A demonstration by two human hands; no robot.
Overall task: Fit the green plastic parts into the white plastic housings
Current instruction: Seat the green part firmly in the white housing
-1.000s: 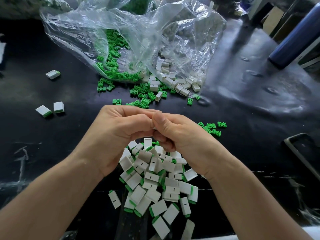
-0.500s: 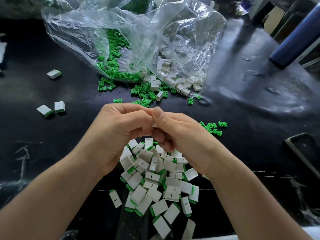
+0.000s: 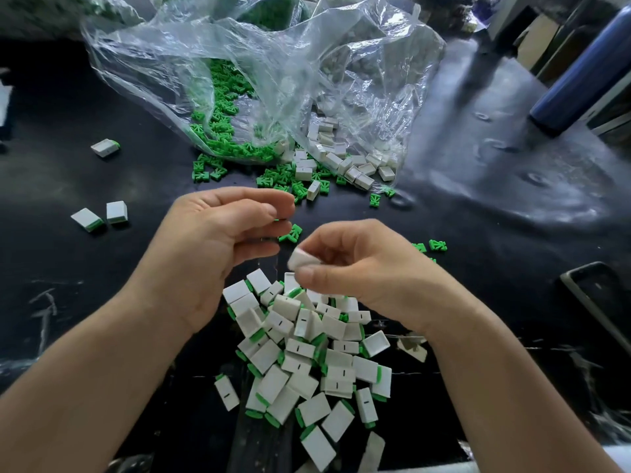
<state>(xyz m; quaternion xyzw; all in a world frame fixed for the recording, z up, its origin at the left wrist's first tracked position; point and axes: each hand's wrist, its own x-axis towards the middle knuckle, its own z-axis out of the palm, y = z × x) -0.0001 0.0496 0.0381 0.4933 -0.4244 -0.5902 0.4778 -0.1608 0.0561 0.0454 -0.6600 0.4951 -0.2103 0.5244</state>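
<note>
The right hand (image 3: 358,268) pinches a smooth, boxy white housing (image 3: 302,259) between thumb and fingertips. Just beside it, the left hand (image 3: 218,247) hangs loosely curled and holds nothing visible. Spiky green parts (image 3: 290,233) lie on the glossy black bench (image 3: 495,268) just beyond both hands (a crinkled clear bag (image 3: 273,80) sits farther off).

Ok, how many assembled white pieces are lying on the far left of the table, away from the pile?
3: a lone piece farther back, and a nearer pair, left piece beside right piece. None seems hidden there.
</note>
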